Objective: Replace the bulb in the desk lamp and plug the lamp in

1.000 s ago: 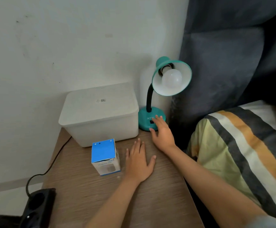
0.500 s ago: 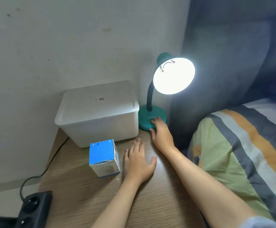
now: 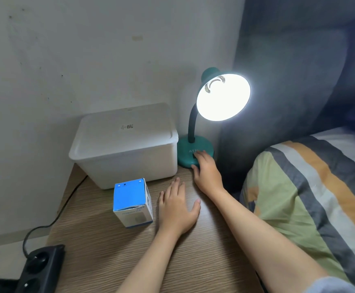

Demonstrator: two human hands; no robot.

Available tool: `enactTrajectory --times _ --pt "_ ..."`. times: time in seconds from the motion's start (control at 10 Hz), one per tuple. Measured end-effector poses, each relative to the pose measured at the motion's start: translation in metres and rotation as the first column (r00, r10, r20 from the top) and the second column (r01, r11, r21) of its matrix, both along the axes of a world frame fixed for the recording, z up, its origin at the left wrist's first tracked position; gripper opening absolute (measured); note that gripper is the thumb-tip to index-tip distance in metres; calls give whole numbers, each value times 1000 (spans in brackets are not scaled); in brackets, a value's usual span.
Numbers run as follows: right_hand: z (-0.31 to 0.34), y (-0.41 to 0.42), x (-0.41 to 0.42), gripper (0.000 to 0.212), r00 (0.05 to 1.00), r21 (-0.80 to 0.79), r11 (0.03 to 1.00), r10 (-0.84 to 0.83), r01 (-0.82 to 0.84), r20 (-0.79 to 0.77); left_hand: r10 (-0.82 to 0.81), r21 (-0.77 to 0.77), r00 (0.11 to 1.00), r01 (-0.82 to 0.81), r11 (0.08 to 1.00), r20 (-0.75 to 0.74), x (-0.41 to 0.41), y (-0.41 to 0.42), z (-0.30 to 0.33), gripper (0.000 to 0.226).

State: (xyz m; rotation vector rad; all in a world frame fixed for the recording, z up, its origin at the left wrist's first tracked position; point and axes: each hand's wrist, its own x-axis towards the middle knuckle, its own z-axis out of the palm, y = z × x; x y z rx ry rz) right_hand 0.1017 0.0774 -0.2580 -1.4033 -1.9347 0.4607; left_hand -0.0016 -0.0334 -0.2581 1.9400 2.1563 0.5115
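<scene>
A teal desk lamp [image 3: 188, 148] stands at the back right of the wooden table [image 3: 130, 250], its shade glowing bright white so the bulb [image 3: 223, 97] is lost in glare. My right hand [image 3: 207, 172] rests on the lamp's round base, fingertips on the switch area. My left hand [image 3: 177, 206] lies flat on the table, fingers apart, holding nothing. A blue and white bulb box [image 3: 132, 201] stands just left of my left hand.
A white lidded plastic bin [image 3: 125, 144] sits against the wall behind the box. A black power strip [image 3: 38, 269] with a cable lies on the floor at lower left. A bed with a striped blanket [image 3: 309, 197] and a dark headboard [image 3: 288, 70] is at the right.
The lamp went from unlit to lit and stays lit. My right hand's fingers stay on the base. My left hand has not moved.
</scene>
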Motion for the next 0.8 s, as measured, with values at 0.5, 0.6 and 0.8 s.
enactTrajectory --times 0.5,0.6,0.8 --pt "7 -1 -5 49 987 -41 999 -15 21 158 -30 33 998 28 999 61 -1 -2 1 68" --pt "3 0 -6 50 981 -49 998 -19 28 191 -32 39 996 29 999 82 -1 -2 -1 67" --pt "12 -8 -2 50 998 -51 998 -43 46 53 -6 16 985 4 1000 175 -3 1 4 65"
